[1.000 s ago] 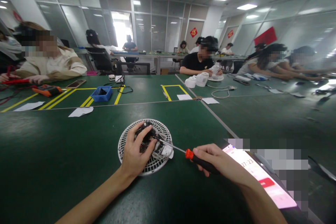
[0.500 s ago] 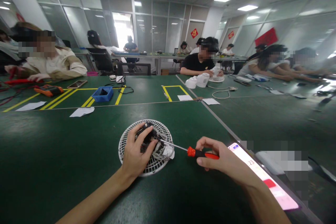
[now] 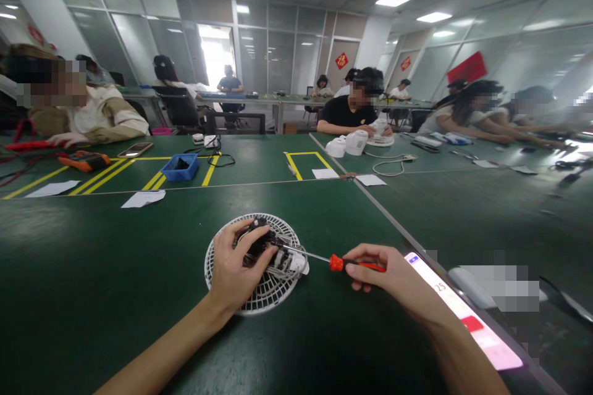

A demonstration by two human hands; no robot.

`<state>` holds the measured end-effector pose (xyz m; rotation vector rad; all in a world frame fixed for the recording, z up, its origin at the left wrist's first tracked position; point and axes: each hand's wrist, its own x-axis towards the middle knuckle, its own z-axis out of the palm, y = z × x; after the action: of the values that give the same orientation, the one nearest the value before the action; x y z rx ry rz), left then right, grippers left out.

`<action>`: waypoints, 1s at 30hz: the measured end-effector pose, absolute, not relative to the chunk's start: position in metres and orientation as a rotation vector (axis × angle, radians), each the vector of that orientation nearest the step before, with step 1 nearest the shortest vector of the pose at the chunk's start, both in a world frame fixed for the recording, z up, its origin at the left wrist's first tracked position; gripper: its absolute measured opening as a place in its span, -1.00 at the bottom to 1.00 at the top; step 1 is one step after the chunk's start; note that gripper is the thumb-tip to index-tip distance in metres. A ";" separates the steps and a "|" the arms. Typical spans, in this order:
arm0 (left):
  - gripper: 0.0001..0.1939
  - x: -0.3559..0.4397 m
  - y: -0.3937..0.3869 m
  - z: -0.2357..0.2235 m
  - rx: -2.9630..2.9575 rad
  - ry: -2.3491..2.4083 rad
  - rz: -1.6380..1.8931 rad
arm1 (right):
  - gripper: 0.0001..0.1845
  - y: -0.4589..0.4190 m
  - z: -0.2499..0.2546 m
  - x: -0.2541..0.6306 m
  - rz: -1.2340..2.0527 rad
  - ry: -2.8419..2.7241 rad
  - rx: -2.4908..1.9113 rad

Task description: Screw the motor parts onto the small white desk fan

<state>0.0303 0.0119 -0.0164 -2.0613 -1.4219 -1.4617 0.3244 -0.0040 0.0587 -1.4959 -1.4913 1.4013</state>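
Note:
A round white fan grille (image 3: pixel 266 305) lies on the green table in front of me. On it rests a dark, motor-like assembly (image 3: pixel 259 222) with white wires (image 3: pixel 280 271) and a white plastic piece bunched at its right side. My left hand (image 3: pixel 234 265) is closed around this assembly, thumb and fingers on its sides. In my right hand (image 3: pixel 384 268) is a screwdriver (image 3: pixel 336 263) with a red and black handle, gripped between thumb and fingers. Its metal shaft points left, the tip reaching the assembly by my left thumb; the exact contact point is hidden.
A lit phone (image 3: pixel 456 305) lies beside my right forearm. Farther off are a blue bin (image 3: pixel 180 175), an orange meter (image 3: pixel 86 160), paper sheets (image 3: pixel 143 199) and white housings (image 3: pixel 356 142). Across the table a person in black (image 3: pixel 345 112) handles a white part.
My right-hand fingers have curled closer around the screwdriver handle. The grille with the assembly sits slightly farther left and lower in view; the screwdriver tip stays at the assembly.

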 end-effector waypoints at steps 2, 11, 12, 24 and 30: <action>-0.65 0.029 0.012 -0.015 -2.057 -1.406 -1.454 | -0.49 -0.003 0.057 0.324 1.389 -1.477 -1.504; -0.65 0.030 0.010 -0.012 -2.056 -1.386 -1.488 | -0.45 0.001 0.052 0.323 1.380 -1.410 -1.513; -0.65 0.030 0.010 -0.012 -2.057 -1.389 -1.493 | -0.45 0.001 0.052 0.322 1.379 -1.411 -1.505; -0.64 0.028 0.012 -0.017 -2.041 -1.356 -1.422 | -0.42 0.001 0.052 0.320 1.366 -1.286 -1.447; -0.70 0.028 0.012 -0.016 -2.039 -1.256 -1.418 | -0.47 0.001 0.053 0.317 1.417 -1.164 -1.354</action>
<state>0.0279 0.0121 -0.0163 -2.0385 -1.2564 -1.4182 0.3171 0.0008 0.0526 -1.3543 -1.1642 1.4169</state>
